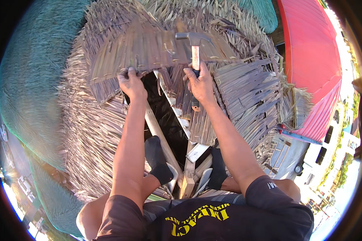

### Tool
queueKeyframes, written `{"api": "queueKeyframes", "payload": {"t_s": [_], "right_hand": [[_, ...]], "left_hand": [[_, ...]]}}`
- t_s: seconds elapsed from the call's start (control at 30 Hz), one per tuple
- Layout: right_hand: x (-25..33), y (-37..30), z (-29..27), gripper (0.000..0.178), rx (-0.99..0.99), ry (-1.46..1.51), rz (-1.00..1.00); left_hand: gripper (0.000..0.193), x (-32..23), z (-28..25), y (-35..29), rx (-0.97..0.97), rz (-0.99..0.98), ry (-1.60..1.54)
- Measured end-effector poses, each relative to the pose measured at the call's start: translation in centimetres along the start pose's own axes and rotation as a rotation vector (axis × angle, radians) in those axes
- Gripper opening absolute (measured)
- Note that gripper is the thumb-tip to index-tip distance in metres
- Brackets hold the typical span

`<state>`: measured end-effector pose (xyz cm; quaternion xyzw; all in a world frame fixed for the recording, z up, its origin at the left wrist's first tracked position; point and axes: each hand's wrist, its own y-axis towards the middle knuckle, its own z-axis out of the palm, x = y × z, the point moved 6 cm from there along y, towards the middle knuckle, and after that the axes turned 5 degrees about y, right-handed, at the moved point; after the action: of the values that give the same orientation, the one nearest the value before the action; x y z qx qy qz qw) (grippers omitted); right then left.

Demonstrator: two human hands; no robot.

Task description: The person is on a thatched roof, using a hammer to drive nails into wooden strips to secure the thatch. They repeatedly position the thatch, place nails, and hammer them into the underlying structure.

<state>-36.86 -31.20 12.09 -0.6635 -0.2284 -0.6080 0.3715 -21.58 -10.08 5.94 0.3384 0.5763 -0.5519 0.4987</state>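
My left hand [133, 85] is closed on the lower edge of a long brown palm-thatch panel [145, 48], thumb on top. The panel spans crosswise over the roof, with stitches along its near edge. In my right hand [202, 85] is a claw hammer [195, 54], its dark head pointing away from me and the handle's end showing below my fist. The hammer head overlaps the panel in this view; whether it touches cannot be told. My right fingers lie near the panel's lower edge, and whether they also grip it is unclear.
Below my hands is a dark opening in the roof, crossed by a wooden pole [160, 134] and a pale batten [176, 110]. My feet in dark socks [159, 160] brace beside it. Laid thatch [245, 88] surrounds it. A red roof [311, 52] and parked vehicles lie lower right.
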Motion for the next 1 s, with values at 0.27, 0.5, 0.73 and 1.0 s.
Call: {"api": "queueKeyframes", "payload": {"t_s": [0.27, 0.5, 0.73, 1.0], "right_hand": [[-7.2, 1.2, 3.0, 0.027, 0.288, 0.079, 0.482], [-14.0, 0.5, 2.5, 0.032, 0.344, -0.232, 0.688], [-15.6, 5.3, 5.6, 0.035, 0.541, -0.921, 0.121], [-18.9, 4.7, 4.8, 0.030, 0.551, -1.029, 0.215]], "left_hand": [[0.012, 10.5, -11.6, 10.3, -0.360, -0.143, 0.187], [0.014, 18.8, -14.6, 9.4, -0.420, -0.375, 0.324], [0.017, 20.2, -14.9, 8.6, -0.439, -0.377, 0.322], [0.007, 15.2, -7.6, 4.7, 0.000, 0.043, 0.763]]}}
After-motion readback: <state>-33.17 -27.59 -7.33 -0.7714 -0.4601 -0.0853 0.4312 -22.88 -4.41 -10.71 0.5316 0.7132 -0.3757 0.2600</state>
